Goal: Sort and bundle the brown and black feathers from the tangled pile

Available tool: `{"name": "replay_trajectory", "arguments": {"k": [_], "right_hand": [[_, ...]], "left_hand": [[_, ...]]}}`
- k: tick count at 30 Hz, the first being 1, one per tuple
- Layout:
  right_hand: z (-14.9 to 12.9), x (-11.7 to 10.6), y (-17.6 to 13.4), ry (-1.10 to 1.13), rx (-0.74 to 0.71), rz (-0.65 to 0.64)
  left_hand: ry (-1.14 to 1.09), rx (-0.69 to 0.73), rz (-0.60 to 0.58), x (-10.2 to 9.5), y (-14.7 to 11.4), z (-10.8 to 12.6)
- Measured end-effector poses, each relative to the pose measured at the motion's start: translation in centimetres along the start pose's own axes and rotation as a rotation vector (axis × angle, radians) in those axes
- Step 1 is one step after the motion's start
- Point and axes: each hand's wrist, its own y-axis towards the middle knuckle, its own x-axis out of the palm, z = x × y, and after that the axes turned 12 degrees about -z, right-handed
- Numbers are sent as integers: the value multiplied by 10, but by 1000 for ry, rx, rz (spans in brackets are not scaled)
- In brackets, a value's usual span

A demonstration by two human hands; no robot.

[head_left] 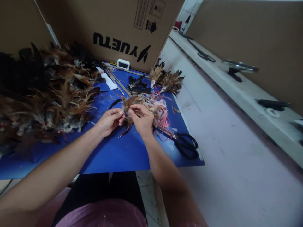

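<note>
With the scissors (pixel 177 137) serving as landmark, the left hand (pixel 110 121) and right hand (pixel 143 119) are meeting over a small feather bunch (pixel 129 101), which is lying beyond the scissors and to their left, above the blue table (pixel 113 154); the left fingers are pinching its near side, thumb almost against forefinger; the right fingers are pinching it from the other side with little gap showing, though one cannot tell how deep either grip is reaching; a tangle of pink and white strips (pixel 163 110) is lying just beyond the scissors, beside the right hand; a large feather pile (pixel 68 104) is spreading well to the scissors' left, and tied-looking bunches (pixel 170 80) are resting beyond them; for sound handling, one hand should be steadying the bunch near its base while the other is aligning the feathers; pressure should be light, since the softer ends are probably bending easily; loose strips should be lying clear of the fingers, lest they be catching.
</note>
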Motion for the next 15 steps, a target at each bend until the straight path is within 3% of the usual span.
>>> {"name": "replay_trajectory", "arguments": {"k": [5, 10, 15], "right_hand": [[0, -4, 5, 136, 124, 96], [-6, -4, 6, 86, 149, 133], [-8, -6, 6, 67, 160, 171]], "left_hand": [[-34, 44, 32, 2, -1, 4], [-83, 95, 86, 5, -1, 9], [-114, 142, 56, 1, 0, 11]]}}
